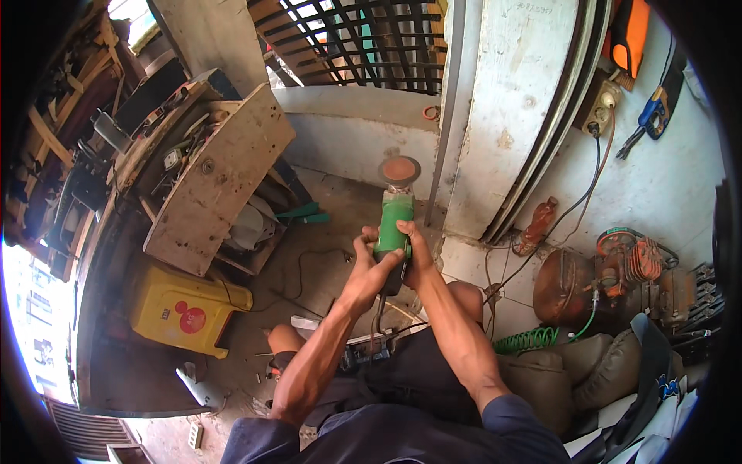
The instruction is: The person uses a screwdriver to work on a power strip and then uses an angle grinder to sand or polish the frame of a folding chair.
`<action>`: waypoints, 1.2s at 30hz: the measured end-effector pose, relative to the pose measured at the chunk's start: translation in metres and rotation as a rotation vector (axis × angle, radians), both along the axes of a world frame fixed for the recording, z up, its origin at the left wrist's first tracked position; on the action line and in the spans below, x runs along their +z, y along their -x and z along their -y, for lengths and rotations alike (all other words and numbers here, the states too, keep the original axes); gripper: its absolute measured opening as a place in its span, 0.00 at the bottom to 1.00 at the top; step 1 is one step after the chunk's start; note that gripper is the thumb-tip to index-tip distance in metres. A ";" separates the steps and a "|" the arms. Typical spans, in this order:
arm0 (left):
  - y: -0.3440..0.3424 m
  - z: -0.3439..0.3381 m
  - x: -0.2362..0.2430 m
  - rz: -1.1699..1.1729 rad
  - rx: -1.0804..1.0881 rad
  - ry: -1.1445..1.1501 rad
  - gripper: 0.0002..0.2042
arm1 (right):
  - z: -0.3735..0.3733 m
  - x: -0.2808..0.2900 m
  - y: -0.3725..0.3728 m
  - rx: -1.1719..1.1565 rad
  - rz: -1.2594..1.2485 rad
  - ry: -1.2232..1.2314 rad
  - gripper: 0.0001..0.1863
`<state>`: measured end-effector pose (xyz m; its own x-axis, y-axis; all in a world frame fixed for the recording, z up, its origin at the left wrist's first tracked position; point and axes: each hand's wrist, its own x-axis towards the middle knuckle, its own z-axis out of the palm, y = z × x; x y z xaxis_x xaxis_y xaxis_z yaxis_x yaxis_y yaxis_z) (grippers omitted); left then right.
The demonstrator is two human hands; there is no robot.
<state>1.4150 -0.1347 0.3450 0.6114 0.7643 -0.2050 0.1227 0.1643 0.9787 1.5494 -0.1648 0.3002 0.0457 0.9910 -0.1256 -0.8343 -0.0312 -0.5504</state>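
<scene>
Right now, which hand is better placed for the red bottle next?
Probably the right hand: it's nearer the red bottle. Both it and the left hand grip the grinder, so the left would hold alone.

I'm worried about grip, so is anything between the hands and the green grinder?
Nothing visible: the bare left hand and right hand both hold the green grinder directly, with its round disc at the far end.

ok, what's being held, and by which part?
Green angle grinder, held by the rear of its body, away from the disc, in left hand and right hand.
</scene>
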 end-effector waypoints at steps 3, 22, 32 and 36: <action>0.021 0.005 -0.007 0.379 -0.061 0.278 0.28 | -0.002 0.000 0.008 -0.233 -0.204 0.105 0.28; 0.035 0.063 -0.039 0.292 0.527 0.069 0.18 | -0.028 -0.014 0.010 -0.295 -0.325 0.062 0.20; 0.039 0.074 -0.035 0.013 0.498 -0.041 0.22 | -0.027 -0.020 0.023 -0.267 -0.300 0.054 0.19; 0.032 0.072 -0.032 0.056 0.442 -0.059 0.14 | -0.026 -0.016 0.014 -0.253 -0.330 0.023 0.18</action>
